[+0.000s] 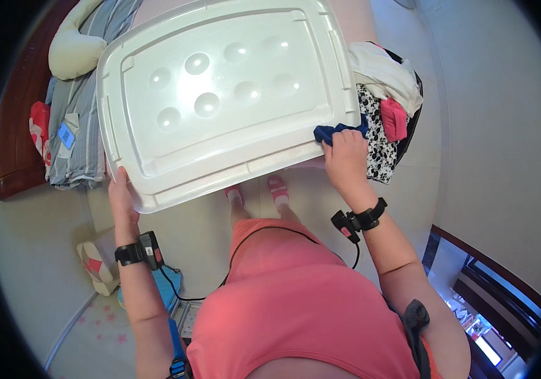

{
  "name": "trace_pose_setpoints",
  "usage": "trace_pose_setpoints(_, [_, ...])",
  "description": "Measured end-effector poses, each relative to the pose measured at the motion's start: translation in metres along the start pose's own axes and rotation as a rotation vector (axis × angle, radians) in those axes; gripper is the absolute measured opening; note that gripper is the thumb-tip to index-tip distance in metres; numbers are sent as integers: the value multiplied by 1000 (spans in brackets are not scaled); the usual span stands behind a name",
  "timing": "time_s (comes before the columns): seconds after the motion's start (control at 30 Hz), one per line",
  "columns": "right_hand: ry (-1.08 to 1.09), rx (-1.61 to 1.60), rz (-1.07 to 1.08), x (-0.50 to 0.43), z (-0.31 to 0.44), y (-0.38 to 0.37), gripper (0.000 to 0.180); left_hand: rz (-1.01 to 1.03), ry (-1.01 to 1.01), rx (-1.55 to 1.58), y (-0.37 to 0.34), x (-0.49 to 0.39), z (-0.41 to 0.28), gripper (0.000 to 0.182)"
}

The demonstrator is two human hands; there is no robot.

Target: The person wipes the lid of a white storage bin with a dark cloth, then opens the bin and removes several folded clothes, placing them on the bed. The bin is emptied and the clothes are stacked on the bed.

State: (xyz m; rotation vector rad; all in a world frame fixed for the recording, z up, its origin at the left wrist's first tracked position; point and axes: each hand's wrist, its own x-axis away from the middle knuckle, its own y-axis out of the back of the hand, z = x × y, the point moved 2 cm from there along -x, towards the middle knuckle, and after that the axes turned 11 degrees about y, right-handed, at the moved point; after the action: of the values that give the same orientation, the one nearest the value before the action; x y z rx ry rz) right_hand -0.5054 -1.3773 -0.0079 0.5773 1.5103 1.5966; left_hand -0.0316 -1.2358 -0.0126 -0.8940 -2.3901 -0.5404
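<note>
A large white plastic storage-box lid with round dimples is held up before me, tilted. My left hand grips its near left corner, thumb on the rim. At the near right corner, my right hand holds a dark blue cloth against the lid's edge; part of the cloth lies over the rim. The fingers' undersides are hidden by cloth and lid.
A bed with grey striped bedding, a cream pillow and a phone lies at the left. Folded clothes fill a dark open container at the right. A cable runs between my wrist devices.
</note>
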Motion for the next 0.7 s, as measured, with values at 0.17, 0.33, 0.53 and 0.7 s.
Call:
trace_pose_setpoints(0.17, [13,-56,186,-24,82,2,17,-34,32,41,-20,24,-3,42])
trace_pose_setpoints(0.33, [186,-322,89,-35,155,-1,22,-62,29,54,-18,18,-18,43])
trace_pose_setpoints(0.53, [157,-438,12,-27,91,10,17,52,87,55,-15,-5,-25,44])
trace_pose_setpoints(0.7, [-54,-190,26,-25,14,20,10,69,97,62,-15,-9,-20,44])
